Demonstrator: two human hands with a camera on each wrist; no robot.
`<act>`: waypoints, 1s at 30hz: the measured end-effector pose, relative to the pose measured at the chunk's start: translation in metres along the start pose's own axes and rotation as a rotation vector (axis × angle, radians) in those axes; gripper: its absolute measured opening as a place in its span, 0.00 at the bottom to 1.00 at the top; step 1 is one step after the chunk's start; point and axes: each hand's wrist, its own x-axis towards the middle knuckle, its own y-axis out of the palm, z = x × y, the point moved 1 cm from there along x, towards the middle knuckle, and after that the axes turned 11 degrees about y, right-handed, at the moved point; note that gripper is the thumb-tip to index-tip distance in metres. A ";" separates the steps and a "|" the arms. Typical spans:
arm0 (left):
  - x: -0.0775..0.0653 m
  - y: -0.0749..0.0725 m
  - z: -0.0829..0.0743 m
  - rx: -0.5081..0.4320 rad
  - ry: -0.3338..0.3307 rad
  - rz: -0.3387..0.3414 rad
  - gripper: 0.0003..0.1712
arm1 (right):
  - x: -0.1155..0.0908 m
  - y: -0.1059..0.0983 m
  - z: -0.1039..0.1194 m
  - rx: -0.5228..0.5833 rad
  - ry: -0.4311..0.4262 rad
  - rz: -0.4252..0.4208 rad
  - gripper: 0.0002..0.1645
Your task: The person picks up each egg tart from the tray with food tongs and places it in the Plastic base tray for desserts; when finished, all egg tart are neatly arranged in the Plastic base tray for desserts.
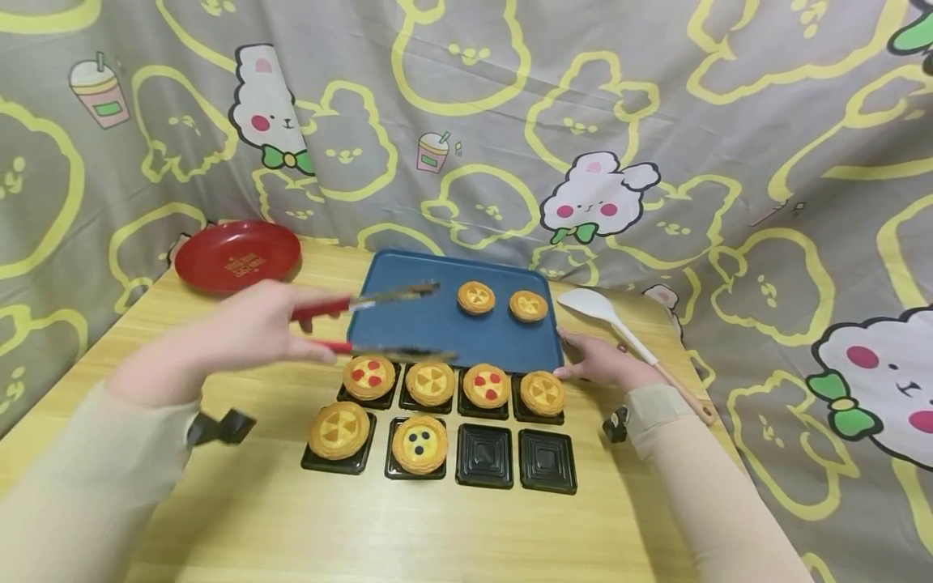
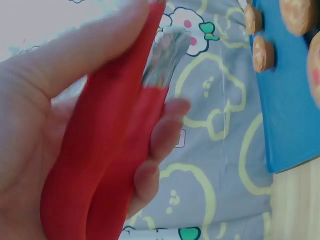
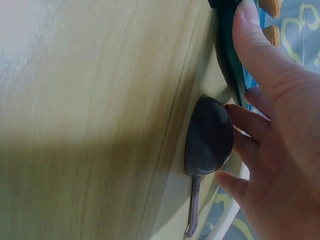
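Note:
My left hand (image 1: pixel 251 336) grips tongs (image 2: pixel 107 125) by their red handles. The tongs' two metal arms stand spread above the left part of the blue tray (image 1: pixel 437 328), with nothing between them. My right hand (image 1: pixel 601 360) holds the tray's near right corner, thumb on the near edge and a finger on the right side. On the tray lie two egg tarts, one (image 1: pixel 476 298) left of the other (image 1: pixel 528 306). In front of the tray, several tarts (image 1: pixel 419 445) sit on black square bases; two bases, one (image 1: pixel 484 456) beside the other (image 1: pixel 547 461), hold nothing.
A red plate (image 1: pixel 236 255) lies at the back left. To the tray's right lies a white spoon (image 1: pixel 586 304) with a wooden handle. Below my right fingers, a dark scoop (image 3: pixel 210 137) rests on the table (image 1: pixel 350 526). A patterned curtain (image 1: pixel 481 121) hangs behind.

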 end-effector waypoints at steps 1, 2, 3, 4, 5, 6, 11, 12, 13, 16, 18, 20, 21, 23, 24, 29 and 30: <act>0.010 -0.003 0.003 0.019 -0.021 -0.013 0.49 | 0.000 0.001 -0.001 -0.001 0.000 0.001 0.65; 0.022 -0.003 0.007 0.037 -0.044 -0.022 0.48 | 0.000 0.001 -0.001 -0.002 0.004 0.003 0.65; 0.033 -0.002 0.010 0.041 -0.074 -0.022 0.47 | 0.000 0.001 -0.001 0.000 0.009 0.006 0.65; 0.045 0.000 0.014 0.038 -0.101 -0.020 0.47 | 0.000 0.001 -0.001 0.002 0.004 0.006 0.65; 0.057 0.004 0.019 0.038 -0.120 -0.022 0.46 | 0.001 0.001 -0.001 0.000 0.004 0.004 0.66; 0.069 0.008 0.024 0.042 -0.137 -0.018 0.44 | 0.001 0.001 -0.001 0.002 0.008 0.002 0.66; 0.120 0.039 0.047 0.061 -0.215 0.024 0.40 | 0.001 -0.001 -0.002 0.008 -0.007 -0.006 0.65; 0.127 0.046 0.050 0.063 -0.223 0.031 0.38 | 0.000 -0.001 -0.002 0.010 -0.008 -0.007 0.64; 0.134 0.052 0.053 0.054 -0.228 0.043 0.37 | 0.000 -0.001 -0.001 0.009 -0.014 -0.006 0.64; 0.148 0.068 0.057 0.036 -0.240 0.070 0.33 | -0.001 0.000 0.000 0.007 -0.015 0.000 0.64; 0.154 0.074 0.058 0.031 -0.245 0.079 0.32 | -0.002 0.000 0.001 0.005 -0.014 0.001 0.64; 0.159 0.079 0.060 0.033 -0.250 0.085 0.32 | -0.002 -0.001 0.001 0.006 -0.011 0.003 0.64; 0.162 0.081 0.061 0.035 -0.252 0.087 0.31 | -0.001 -0.001 0.001 0.006 -0.010 0.001 0.64; 0.166 0.085 0.062 0.052 -0.257 0.088 0.31 | -0.001 -0.001 0.000 0.007 -0.008 0.000 0.63; 0.167 0.086 0.063 0.056 -0.257 0.090 0.30 | -0.001 -0.001 0.000 0.008 -0.005 0.001 0.63; 0.170 0.092 0.065 0.059 -0.254 0.088 0.25 | -0.002 0.000 0.002 0.010 -0.004 -0.001 0.63; 0.170 0.093 0.065 0.056 -0.251 0.088 0.24 | -0.002 0.000 0.002 0.008 -0.003 -0.001 0.63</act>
